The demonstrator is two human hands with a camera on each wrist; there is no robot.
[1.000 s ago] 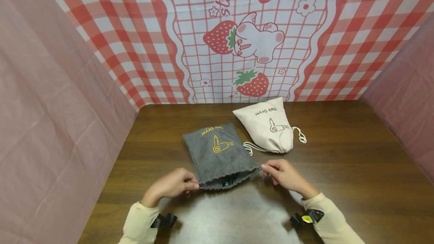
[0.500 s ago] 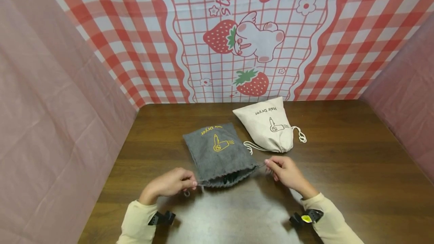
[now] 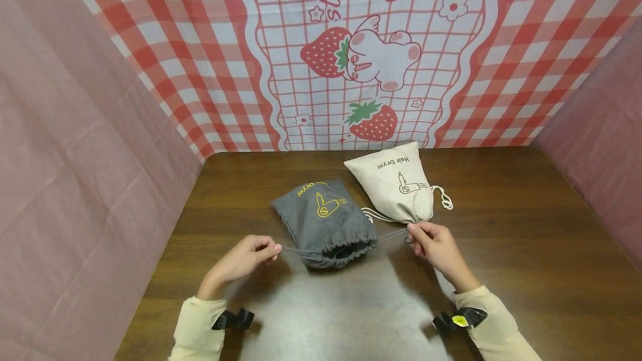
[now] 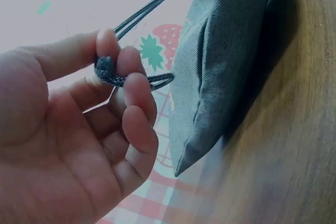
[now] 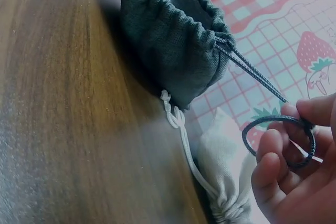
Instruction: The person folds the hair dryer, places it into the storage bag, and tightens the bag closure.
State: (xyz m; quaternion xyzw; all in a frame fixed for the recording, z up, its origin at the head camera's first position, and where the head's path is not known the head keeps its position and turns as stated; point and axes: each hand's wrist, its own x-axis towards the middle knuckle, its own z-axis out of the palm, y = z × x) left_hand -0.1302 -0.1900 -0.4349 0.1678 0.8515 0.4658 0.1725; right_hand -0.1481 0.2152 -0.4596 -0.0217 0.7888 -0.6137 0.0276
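A grey drawstring pouch [image 3: 316,219] with a yellow hair dryer print lies mid-table, its gathered mouth towards the person and partly open; the inside looks dark. My left hand [image 3: 246,258] pinches the knotted end of the left drawstring [image 4: 152,9] between thumb and fingers. On the other side my right hand [image 3: 436,247] pinches the right drawstring [image 5: 254,72], whose looped end curls by the fingers. Both cords run taut to the pouch's mouth. Close to the right hand lies a cream drawstring pouch [image 3: 391,183] marked "Hair Dryer", its neck drawn in.
White cords [image 3: 443,196] trail from both sides of the cream pouch. The brown wooden table [image 3: 501,210] ends at a red-and-white strawberry cloth [image 3: 371,60] behind, with pink cloth [image 3: 100,155] at the left and right.
Both hands have moved outward and slightly up, drawing out longer lengths of cord. The grey pouch's mouth has gathered and narrowed, while the cream pouch stays put.
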